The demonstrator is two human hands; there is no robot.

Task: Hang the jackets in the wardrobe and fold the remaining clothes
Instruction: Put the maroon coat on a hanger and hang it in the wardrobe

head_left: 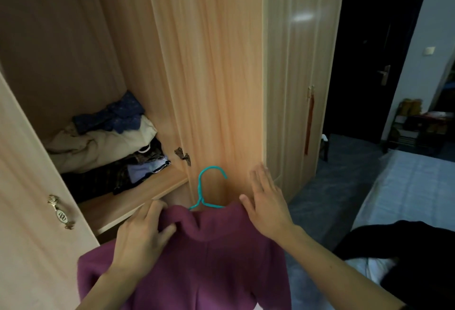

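A purple jacket (211, 258) hangs on a teal hanger (205, 187) in front of me, low in the view. My left hand (141, 233) grips the jacket's collar at its left shoulder. My right hand (267, 201) is flat, fingers straight, against the open wardrobe door (214, 75), just above the jacket's right shoulder. The wardrobe (61, 46) stands open on the left, its upper part bare of hanging clothes as far as I can see.
A pile of clothes (110, 142) lies on the wardrobe shelf (138, 191). The left door with a brass handle (60, 212) stands open. A bed (413, 186) with a black garment (403, 250) is on the right, a dark doorway (369, 63) beyond.
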